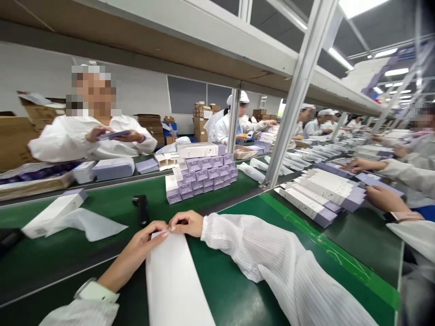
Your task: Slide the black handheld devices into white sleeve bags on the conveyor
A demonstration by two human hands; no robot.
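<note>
A long white box (175, 280) lies on the green table (234, 280), running from the bottom edge of the head view toward its middle. At the far end of the box, my left hand (154, 233) has its thumb and fingers closed on the box's edge. My right hand (186, 223) meets it there, fingers bent and pinched at the same end. The two hands touch or nearly touch. Whatever small flap lies between the fingertips is hidden.
Beyond my hands are a black handheld device (141, 210), a white box with a translucent sleeve (91, 224) and stacked purple-and-white boxes (204, 174). A metal post (288, 108) rises at right, near more boxes (316, 192) and a person's hands. Another person sits opposite at left.
</note>
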